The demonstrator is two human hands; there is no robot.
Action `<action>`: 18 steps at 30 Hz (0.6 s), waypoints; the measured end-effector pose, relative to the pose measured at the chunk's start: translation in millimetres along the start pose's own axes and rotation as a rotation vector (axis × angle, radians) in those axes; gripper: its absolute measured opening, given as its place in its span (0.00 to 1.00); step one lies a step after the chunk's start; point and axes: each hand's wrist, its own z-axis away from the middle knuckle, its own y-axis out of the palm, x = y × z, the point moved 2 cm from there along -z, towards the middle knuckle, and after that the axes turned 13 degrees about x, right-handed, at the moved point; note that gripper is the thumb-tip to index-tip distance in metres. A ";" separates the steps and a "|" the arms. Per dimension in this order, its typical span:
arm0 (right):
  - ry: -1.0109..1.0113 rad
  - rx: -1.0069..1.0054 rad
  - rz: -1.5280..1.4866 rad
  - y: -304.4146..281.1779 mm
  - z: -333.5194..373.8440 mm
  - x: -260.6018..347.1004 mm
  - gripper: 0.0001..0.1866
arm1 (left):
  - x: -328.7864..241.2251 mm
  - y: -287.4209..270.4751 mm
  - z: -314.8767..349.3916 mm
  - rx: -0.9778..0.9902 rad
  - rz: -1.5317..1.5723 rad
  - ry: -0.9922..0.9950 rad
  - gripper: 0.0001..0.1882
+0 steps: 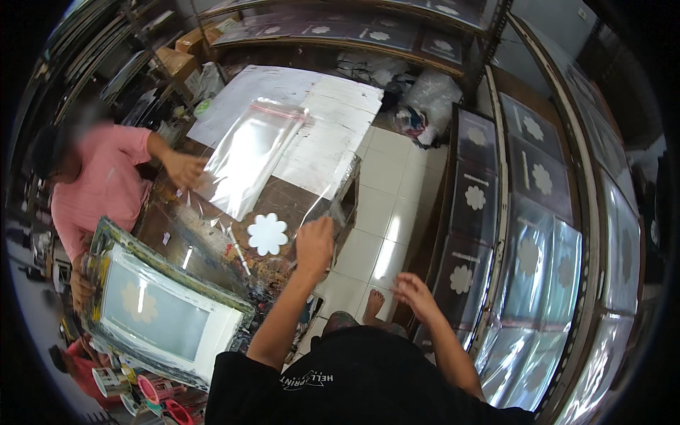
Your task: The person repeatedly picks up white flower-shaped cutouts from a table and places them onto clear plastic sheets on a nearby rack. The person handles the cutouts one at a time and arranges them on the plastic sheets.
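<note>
My left hand (316, 242) is closed at the right edge of the dark work table (283, 195), pinching a clear plastic sheet (327, 207). A white flower shape (267, 234) shows beside that hand, over the table; it looks printed on the same clear sheet, though the sheet's outline is hard to follow. A thin white strip (239, 249) appears left of the flower. My right hand (418, 296) hangs over the floor near the rack on the right, fingers apart and holding nothing.
A stack of clear plastic sheets (248, 152) lies on a white board (331, 127). At left, a co-worker (106, 180) reaches over the table, another hand on a screen-printing frame (159, 312). Racks (499, 205) of flower-printed sheets stand right; paint tubs (152, 389) sit lower left.
</note>
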 end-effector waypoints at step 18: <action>-0.423 -0.584 0.487 48.3 182.5 -0.4 0.18 | -190.5 -49.1 174.1 0.338 0.572 1.080 0.32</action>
